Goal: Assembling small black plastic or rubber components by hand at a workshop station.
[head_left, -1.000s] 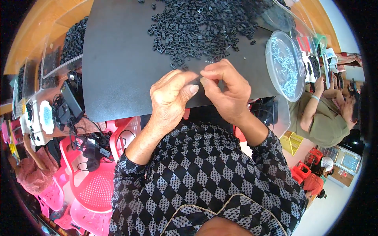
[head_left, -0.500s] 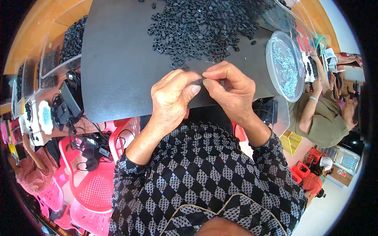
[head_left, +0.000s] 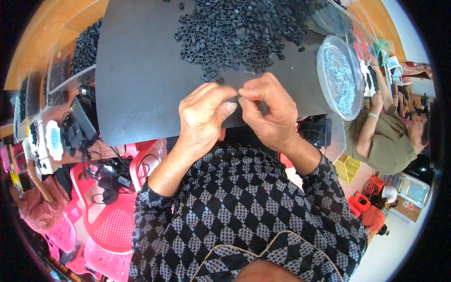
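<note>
My left hand (head_left: 203, 117) and my right hand (head_left: 273, 110) meet fingertip to fingertip above the near part of a dark grey tabletop (head_left: 136, 89). The left thumb and forefinger are pinched on a small black plastic part (head_left: 237, 98), mostly hidden by the fingers. Thumb and forefinger of the right hand close together against it; what they hold is too small to make out. Just beyond the fingertips spreads a pile of small black plastic parts (head_left: 235, 35). A small silvery coil-like piece (head_left: 249, 72) lies at its near edge.
A round clear tub (head_left: 321, 70) with many tiny pale-blue pieces stands to the right. On the left are a clear bin of black parts (head_left: 87, 49) and a black box with cables (head_left: 84, 117). Pink chairs (head_left: 110, 228) stand below left. A person in olive (head_left: 387, 141) works at right.
My hands have shifted very slightly to the left, fingertips still together. The right hand has turned a little, and a wider gap shows between its thumb and forefinger.
</note>
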Available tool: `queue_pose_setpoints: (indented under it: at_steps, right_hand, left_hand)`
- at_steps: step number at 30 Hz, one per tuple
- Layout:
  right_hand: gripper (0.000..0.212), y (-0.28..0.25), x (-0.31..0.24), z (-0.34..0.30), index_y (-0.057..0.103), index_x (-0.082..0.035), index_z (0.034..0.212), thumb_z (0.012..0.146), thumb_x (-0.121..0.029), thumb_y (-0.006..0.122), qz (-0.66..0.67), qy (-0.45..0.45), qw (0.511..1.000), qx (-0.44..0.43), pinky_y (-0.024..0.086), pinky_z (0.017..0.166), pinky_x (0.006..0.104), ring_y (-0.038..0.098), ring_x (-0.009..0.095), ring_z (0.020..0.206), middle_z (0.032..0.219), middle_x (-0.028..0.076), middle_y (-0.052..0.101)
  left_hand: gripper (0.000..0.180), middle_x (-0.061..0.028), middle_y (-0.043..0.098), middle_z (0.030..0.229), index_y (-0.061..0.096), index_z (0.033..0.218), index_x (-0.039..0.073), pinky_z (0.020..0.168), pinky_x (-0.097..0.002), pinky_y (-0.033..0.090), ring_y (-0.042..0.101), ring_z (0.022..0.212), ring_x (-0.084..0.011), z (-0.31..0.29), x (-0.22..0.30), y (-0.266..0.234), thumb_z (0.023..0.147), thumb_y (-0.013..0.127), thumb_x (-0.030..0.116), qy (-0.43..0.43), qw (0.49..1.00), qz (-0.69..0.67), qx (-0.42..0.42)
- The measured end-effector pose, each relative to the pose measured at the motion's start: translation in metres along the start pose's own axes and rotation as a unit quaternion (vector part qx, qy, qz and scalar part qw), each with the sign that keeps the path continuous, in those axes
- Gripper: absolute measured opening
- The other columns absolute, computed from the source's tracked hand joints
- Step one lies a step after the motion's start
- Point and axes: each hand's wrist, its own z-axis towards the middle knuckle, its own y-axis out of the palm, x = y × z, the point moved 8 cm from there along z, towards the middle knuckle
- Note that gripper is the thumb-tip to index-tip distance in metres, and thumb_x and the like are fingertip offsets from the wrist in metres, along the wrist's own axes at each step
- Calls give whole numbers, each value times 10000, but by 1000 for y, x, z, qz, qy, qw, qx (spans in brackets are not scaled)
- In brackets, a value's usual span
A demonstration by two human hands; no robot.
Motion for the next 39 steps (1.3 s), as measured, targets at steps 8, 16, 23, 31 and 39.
queue_pose_setpoints:
  at_steps: [8,16,23,31,39]
  right_hand:
    - [232,3,-9,-5,576,1,869,681,122,633,-47,-77,996,2,418,536,337,542,263,617,788,123,601]
    - [358,-6,-12,-3,658,-19,1025,682,79,690,-78,-39,995,-48,459,592,336,565,263,714,847,111,612]
    - [357,-8,-13,0,665,-37,1030,690,70,684,-93,-46,993,-54,463,598,342,571,266,729,859,112,616]
    - [421,-5,-11,9,607,22,1073,675,-34,731,-79,-39,992,-92,476,649,370,568,294,763,920,144,613]
    - [508,4,-19,12,549,60,1080,634,-89,739,-164,-164,965,-126,482,668,395,545,307,770,926,145,573]
  left_hand:
    - [188,-117,585,733,631,855,-8,608,-359,457,572,660,-291,1,7,0,680,693,-36,26,999,39,-7]
    - [163,-108,612,778,641,919,-16,647,-321,475,598,710,-241,-1,-7,-1,766,695,4,-70,996,-55,-3]
    - [202,-13,610,806,664,961,-18,681,-227,447,536,733,-90,-2,-6,-2,805,736,87,-97,993,-59,4]
    - [206,-58,650,823,656,984,-48,668,-231,484,582,687,-113,-9,-28,4,810,720,42,-242,921,-304,29]
    - [192,-84,671,821,655,985,-56,622,-241,512,614,652,-136,-2,-28,8,807,696,1,-258,905,-337,17]
